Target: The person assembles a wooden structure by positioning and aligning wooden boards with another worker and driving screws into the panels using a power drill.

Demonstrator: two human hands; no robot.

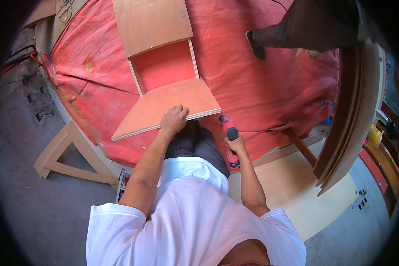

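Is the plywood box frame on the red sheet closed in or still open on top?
Open: the plywood box frame shows the red sheet through its middle; the left hand rests on its near panel.

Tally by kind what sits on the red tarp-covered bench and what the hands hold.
Flat plywood panels of the box assembly, steadied by the left hand: 2
Upright plywood side strips: 2
Red cordless drill, gripped by the right hand: 1
Total: 5

White short-sleeved T-shirt [186,213], dark grey trousers [199,144].
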